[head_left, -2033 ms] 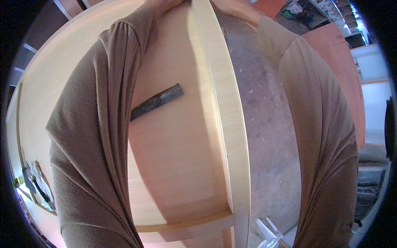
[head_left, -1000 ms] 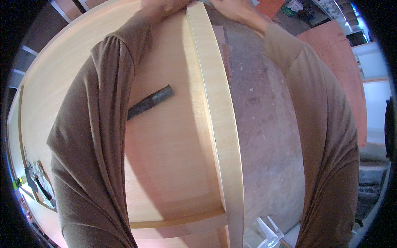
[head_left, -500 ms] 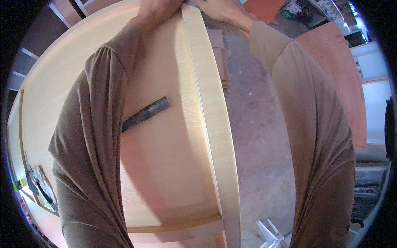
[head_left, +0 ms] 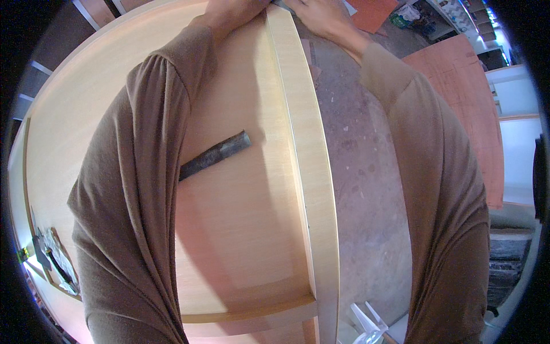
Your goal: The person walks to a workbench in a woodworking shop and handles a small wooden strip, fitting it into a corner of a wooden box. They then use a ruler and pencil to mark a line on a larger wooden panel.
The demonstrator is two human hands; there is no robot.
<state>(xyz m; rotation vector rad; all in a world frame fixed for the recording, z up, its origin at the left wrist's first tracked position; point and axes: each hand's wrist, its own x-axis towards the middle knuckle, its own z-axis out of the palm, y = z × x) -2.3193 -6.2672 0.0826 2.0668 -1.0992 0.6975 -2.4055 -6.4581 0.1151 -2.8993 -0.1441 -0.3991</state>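
Note:
Both arms, in brown sleeves, stretch away over a pale wooden panel [head_left: 240, 241] with a raised light-wood edge strip [head_left: 312, 143]. My left hand [head_left: 243, 12] is at the far end of this strip, on its inner side, cut by the picture's top edge. My right hand [head_left: 326, 20] meets it from the strip's outer side, its fingers bent around a small greyish thing [head_left: 279, 3] that is mostly out of view. Of the left fingers too little shows to tell their grip. A dark, bar-shaped handle [head_left: 217, 153] lies on the panel, partly hidden under my left sleeve.
A crosspiece [head_left: 252, 314] spans the panel nearby. Right of the strip is a grey concrete floor [head_left: 366, 189], with a reddish-brown board [head_left: 458, 109] farther right. A white plastic piece [head_left: 369, 327] is low on the right. Tools and a bag [head_left: 57, 258] lie far left.
The panel, the dark handle and both hands appear slightly farther right in the picture. Both hands stay at the strip's far end.

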